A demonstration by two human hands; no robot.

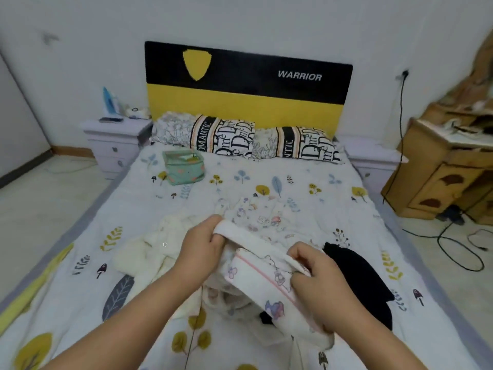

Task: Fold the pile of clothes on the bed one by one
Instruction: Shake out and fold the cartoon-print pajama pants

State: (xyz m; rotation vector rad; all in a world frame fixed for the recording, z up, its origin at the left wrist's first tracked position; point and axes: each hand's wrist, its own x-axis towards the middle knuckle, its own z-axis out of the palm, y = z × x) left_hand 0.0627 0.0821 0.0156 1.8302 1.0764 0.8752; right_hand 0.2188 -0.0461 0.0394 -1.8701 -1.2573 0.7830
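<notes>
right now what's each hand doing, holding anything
Left hand: grips the printed garment at its white hem.
Right hand: pinches the same garment's edge.

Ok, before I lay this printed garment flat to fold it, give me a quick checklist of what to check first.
1. Left hand grips the printed garment at its white hem: ok.
2. Right hand pinches the same garment: ok.
3. Garment spread out flat: not ok, it is bunched between the hands.
4. Garment free of the other clothes: cannot tell, its lower part lies over the pile and a black garment sits just right of it.
5. Cream garment out of the way: not ok, it lies close on the left.
6. Bare spot on the bed to fold on: ok, open sheet beyond the pile, right of the green box.
</notes>
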